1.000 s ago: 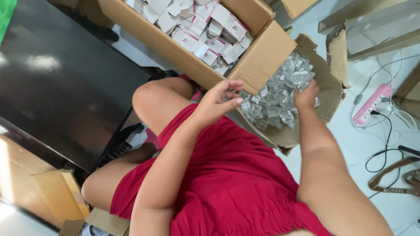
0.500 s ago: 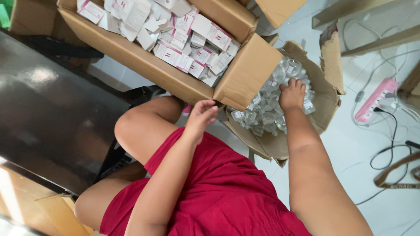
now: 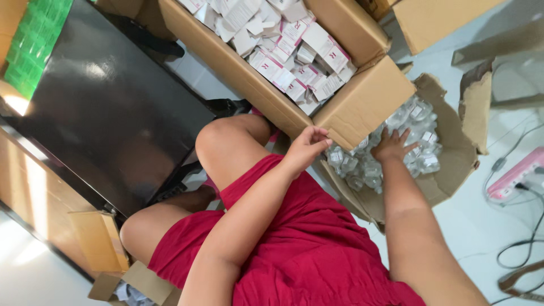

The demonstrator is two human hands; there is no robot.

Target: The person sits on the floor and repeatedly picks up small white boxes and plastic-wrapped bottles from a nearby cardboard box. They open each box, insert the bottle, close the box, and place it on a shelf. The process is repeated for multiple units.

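Note:
My right hand point(image 3: 391, 145) reaches down into a torn cardboard box point(image 3: 453, 170) full of small clear wrapped bottles point(image 3: 419, 122), its fingers spread on the pile. My left hand point(image 3: 307, 146) hovers above my lap with the fingers loosely curled, just below the flap of a larger cardboard box point(image 3: 362, 102). That larger box holds several small white-and-pink cartons point(image 3: 294, 51). Nothing shows in the left hand. I sit in a red dress point(image 3: 306, 249) with my knees bent.
A dark glossy table top point(image 3: 96, 113) stands to the left with a green crate point(image 3: 39, 45) at its far corner. A pink power strip point(image 3: 518, 173) and black cables point(image 3: 521, 249) lie on the pale floor at right. More cardboard point(image 3: 442, 22) lies behind.
My right hand has pushed deeper into the bottle box. My left hand has lowered slightly and curled its fingers near the carton box's flap. The camera view has shifted.

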